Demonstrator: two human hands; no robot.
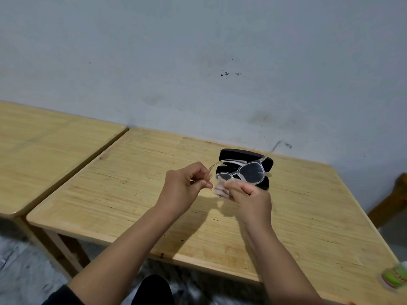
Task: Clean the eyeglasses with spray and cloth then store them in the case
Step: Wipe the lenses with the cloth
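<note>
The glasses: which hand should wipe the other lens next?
Probably the right hand: it already pinches the cloth against one lens of the glasses, while the left hand grips the frame's arm to steady them.

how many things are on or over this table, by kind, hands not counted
eyeglasses: 1, clear frame, held over the table
cleaning cloth: 1, pinkish
glasses case: 1, black, lying open
green and white object at the right edge: 1, blurred, maybe the spray
total: 4

Wooden table: open black case near far edge; green-topped bottle at right corner.
</note>
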